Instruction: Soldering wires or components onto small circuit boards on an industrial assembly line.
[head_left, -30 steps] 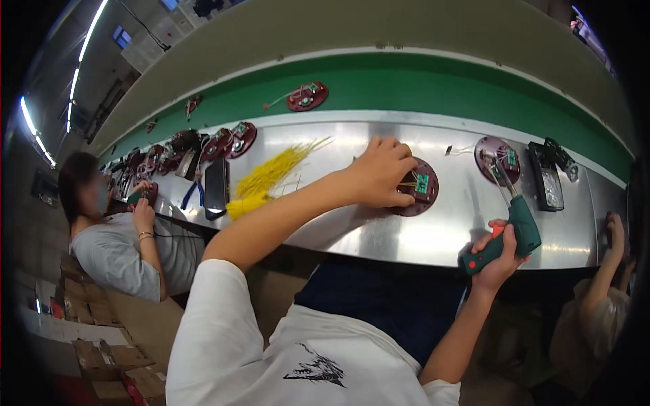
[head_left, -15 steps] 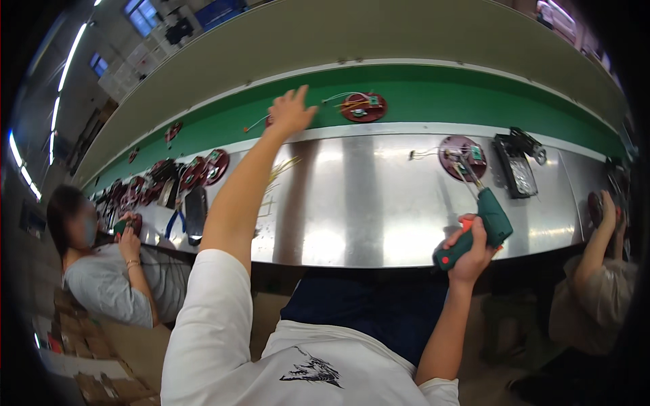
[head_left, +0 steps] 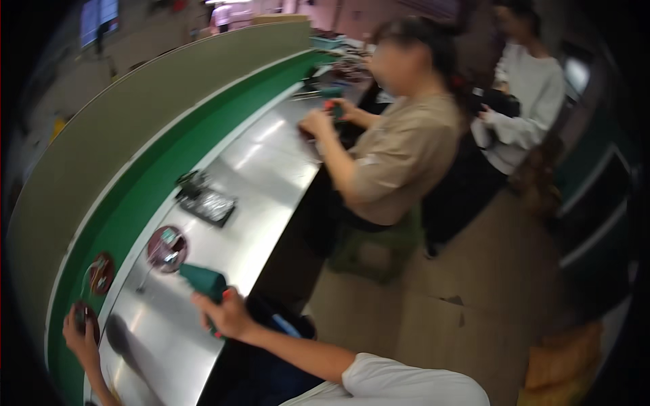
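My left hand (head_left: pixel 80 340) is at the green strip along the back of the bench, its fingers closed over a round dark red disc (head_left: pixel 93 326), which they partly hide. In my right hand (head_left: pixel 228 316) is a green pistol-shaped power tool (head_left: pixel 203 281) with red-orange parts, held above the bench's front edge. Its front end points toward another dark red disc (head_left: pixel 167 249) carrying a small green circuit board and wires; blur hides whether they touch. A further wired disc (head_left: pixel 101 273) lies on the green strip just beyond my left hand.
Beyond the disc stands a black tray (head_left: pixel 210 205) with shiny clear contents on the metal bench (head_left: pixel 247 183). A co-worker (head_left: pixel 403 149) in a tan shirt works farther along it. Another person (head_left: pixel 531 101) stands behind. A tall panel (head_left: pixel 169 74) borders the bench's back.
My view has swung to the right. My left hand has closed on the disc on the green strip. The tool remains in my right hand, now farther back from the wired disc.
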{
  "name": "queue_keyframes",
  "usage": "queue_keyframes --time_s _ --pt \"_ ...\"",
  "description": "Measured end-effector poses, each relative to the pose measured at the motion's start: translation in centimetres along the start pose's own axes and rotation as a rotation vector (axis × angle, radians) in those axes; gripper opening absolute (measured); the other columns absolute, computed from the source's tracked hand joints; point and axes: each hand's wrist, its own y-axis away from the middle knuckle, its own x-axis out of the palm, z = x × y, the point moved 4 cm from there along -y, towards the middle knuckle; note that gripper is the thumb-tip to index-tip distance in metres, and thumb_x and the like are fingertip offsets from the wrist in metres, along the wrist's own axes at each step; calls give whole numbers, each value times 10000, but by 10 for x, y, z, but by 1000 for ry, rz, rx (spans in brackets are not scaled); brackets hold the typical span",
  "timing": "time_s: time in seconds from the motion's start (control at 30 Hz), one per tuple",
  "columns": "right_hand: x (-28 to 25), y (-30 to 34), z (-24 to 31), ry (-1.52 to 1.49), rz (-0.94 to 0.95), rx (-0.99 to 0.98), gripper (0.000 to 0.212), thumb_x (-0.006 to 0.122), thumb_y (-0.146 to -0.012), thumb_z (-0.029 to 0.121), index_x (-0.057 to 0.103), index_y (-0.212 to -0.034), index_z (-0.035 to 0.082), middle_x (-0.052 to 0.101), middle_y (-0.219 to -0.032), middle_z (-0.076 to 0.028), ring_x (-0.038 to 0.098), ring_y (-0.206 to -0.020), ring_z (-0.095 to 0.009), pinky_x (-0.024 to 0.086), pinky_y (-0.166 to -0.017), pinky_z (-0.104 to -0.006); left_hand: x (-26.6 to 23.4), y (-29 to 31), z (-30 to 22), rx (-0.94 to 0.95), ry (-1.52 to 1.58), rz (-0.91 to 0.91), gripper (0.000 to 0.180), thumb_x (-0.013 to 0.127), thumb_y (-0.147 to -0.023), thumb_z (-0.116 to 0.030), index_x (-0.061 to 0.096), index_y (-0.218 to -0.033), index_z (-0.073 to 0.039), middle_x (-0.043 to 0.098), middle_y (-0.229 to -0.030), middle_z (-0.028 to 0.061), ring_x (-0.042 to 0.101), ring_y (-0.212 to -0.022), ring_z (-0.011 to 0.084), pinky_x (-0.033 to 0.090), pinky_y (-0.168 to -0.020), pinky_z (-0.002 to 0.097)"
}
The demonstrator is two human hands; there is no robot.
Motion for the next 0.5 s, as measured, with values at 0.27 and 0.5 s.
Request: queue_keyframes --time_s 0.27,0.5 --pt "-12 -2 23 -42 -23 -47 289 641 -934 259 622 -756 31 582 -499 -59 558 -424 -122 438 -438 -273 45 49 -183 154 82 271 525 662 -796 -131 573 -1305 -42 528 -1298 168 488 -1192 342 333 -1052 472" --pt "-10 1 31 -30 -3 -50 334 632 -931 283 605 -738 13 571 -485 -64 553 -405 -132 441 -427 -280 47 63 -183 150 74 186 526 626 -855 -185 526 -1357 -61 536 -1287 188 490 -1199 385 341 -1022 491"
